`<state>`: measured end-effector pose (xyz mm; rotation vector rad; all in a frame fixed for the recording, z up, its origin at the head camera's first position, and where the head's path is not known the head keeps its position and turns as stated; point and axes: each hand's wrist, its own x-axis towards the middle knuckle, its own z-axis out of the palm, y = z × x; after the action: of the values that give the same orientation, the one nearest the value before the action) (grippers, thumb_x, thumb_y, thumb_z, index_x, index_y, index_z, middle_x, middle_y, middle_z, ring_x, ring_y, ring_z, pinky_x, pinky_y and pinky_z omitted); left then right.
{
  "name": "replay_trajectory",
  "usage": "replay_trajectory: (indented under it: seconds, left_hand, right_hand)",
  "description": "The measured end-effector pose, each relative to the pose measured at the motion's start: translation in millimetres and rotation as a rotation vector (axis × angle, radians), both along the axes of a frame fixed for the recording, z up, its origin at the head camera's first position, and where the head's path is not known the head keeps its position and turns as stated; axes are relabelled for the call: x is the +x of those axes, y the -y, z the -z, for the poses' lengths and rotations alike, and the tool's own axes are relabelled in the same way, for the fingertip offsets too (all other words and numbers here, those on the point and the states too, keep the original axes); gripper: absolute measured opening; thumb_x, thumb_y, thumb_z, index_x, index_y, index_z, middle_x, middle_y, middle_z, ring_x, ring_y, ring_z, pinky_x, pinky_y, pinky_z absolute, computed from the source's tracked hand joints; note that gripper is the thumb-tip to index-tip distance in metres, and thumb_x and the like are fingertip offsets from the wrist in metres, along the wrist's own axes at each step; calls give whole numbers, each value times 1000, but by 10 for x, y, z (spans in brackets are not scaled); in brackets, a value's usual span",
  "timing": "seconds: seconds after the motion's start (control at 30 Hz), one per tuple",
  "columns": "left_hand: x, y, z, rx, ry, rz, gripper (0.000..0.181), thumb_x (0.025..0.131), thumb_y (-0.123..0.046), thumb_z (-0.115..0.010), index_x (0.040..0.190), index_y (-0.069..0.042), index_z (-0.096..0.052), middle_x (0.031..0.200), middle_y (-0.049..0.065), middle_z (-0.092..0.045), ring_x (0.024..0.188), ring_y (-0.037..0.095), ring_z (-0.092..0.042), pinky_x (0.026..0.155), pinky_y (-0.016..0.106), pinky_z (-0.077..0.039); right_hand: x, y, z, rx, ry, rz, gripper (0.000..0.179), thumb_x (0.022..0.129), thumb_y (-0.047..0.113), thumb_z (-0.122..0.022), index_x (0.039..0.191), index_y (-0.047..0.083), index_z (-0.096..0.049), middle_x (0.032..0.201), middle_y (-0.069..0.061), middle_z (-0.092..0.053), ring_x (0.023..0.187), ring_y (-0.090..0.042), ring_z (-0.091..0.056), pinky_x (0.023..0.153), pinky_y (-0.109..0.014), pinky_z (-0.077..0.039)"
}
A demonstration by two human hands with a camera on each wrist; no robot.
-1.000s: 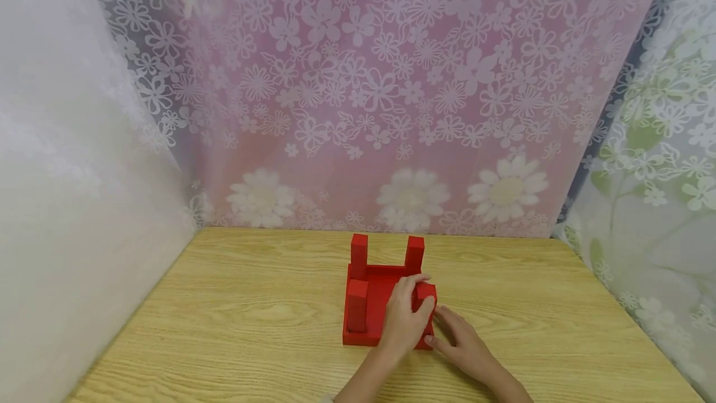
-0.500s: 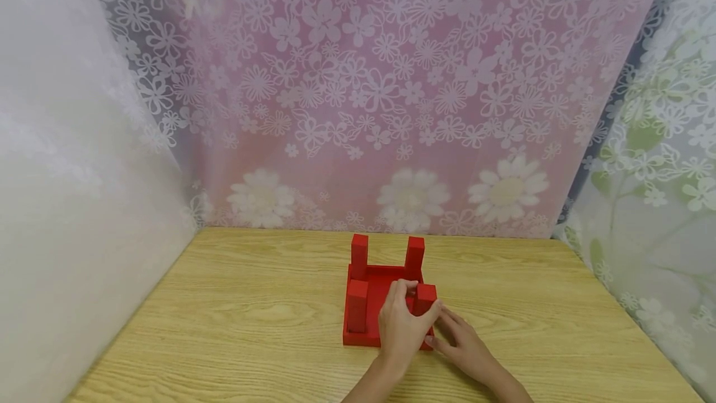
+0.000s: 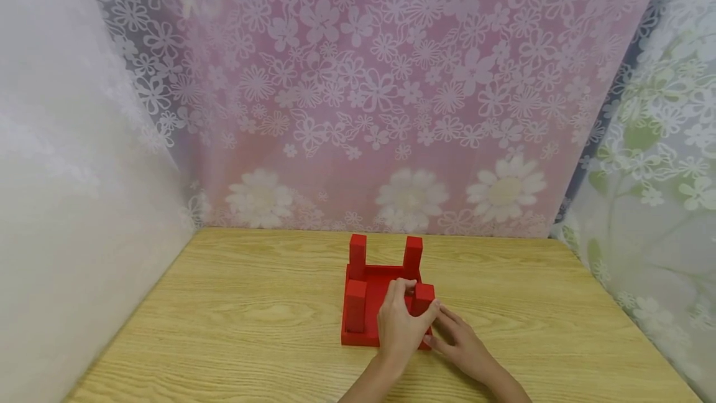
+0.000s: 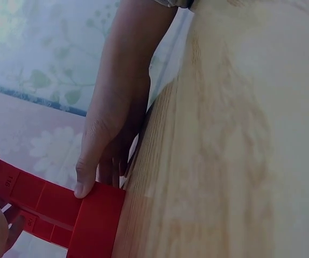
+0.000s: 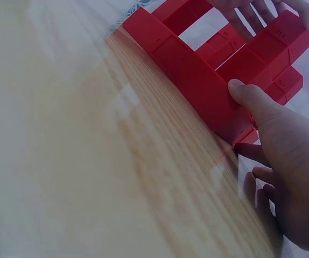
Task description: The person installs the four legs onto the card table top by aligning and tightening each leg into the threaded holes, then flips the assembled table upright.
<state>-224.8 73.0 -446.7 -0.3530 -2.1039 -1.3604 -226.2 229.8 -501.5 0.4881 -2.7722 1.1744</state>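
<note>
On the wooden table [image 3: 252,316] lies a shallow square red tray [image 3: 358,340] with an upright red post at each corner. My left hand [image 3: 398,331] is at the near-right post [image 3: 424,293], its thumb on the right edge and its fingers bent round the far side near the top. Low at the same corner, my right hand [image 3: 468,352] grips the tray; in the right wrist view the thumb of this right hand [image 5: 297,156] presses the near wall and the index finger lies by the side. Printed numbers show on the posts [image 5: 267,47].
The near-left post [image 3: 356,306] and two back posts, left [image 3: 358,257] and right [image 3: 413,255], stand in the tray's other corners. A pink floral curtain [image 3: 347,92] hangs behind the table, with pale sheets on both sides.
My left hand's fingers have drawn back from over the post, and its thumb has shifted to the post's right edge. The right hand and the tray have stayed in place.
</note>
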Motion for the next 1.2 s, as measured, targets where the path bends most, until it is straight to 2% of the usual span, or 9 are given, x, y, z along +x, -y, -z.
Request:
replay_trajectory:
  seconds: [0.13,0.3,0.43,0.57,0.73,0.87,1.03,1.2]
  left_hand:
    - [0,18,3,4,54,48,40,79,-35,-71,108,-14,-54,97,-8,-54,83,9,-54,68,25,-49]
    - [-5,67,-15,22,131,157,49,81,-38,-68,121,-17,-47,111,-6,-51,101,10,-49,84,33,-46]
    - [-9,128,-83,10,115,227,56,83,-41,-65,127,-15,-43,119,-1,-49,108,12,-46,90,36,-43]
    - [10,217,-222,-22,90,263,53,85,-40,-63,127,-15,-44,121,-1,-48,109,14,-45,90,37,-43]
    - [32,391,-382,-56,65,277,48,87,-37,-60,127,-15,-44,123,0,-47,111,17,-45,91,38,-42]
    - [55,587,-467,-50,47,277,47,88,-34,-60,128,-15,-44,124,0,-47,110,16,-44,91,35,-42]
    - [69,868,-531,-21,33,248,45,88,-28,-62,127,-14,-45,123,-3,-46,110,15,-43,90,36,-41]
    - [14,1148,-512,-10,91,205,48,87,-29,-63,128,-14,-45,124,-1,-46,111,18,-43,90,43,-40]
  right_hand:
    - [1,14,-24,4,-2,1,63,85,38,-64,136,6,-45,137,-20,-39,124,-44,-32,91,-66,-28]
    - [2,13,-48,2,23,15,66,84,41,-64,137,7,-44,138,-18,-39,125,-43,-31,93,-66,-26]
    - [-1,11,-42,3,32,15,67,84,42,-64,137,6,-44,138,-18,-38,126,-42,-31,93,-65,-26]
    - [4,6,-30,9,34,28,65,84,42,-64,135,6,-46,137,-19,-40,126,-42,-30,93,-65,-27]
    - [-2,12,-20,19,60,50,66,83,44,-64,134,5,-48,137,-19,-40,127,-40,-29,92,-65,-28]
    - [-4,23,-9,24,49,40,65,83,45,-63,134,7,-47,136,-16,-42,128,-39,-29,93,-65,-27]
    - [5,24,-15,19,40,31,64,84,44,-63,134,7,-47,136,-16,-42,128,-39,-29,93,-65,-27]
    - [9,8,-30,10,50,31,65,84,44,-62,135,6,-46,137,-17,-41,128,-39,-28,93,-65,-25]
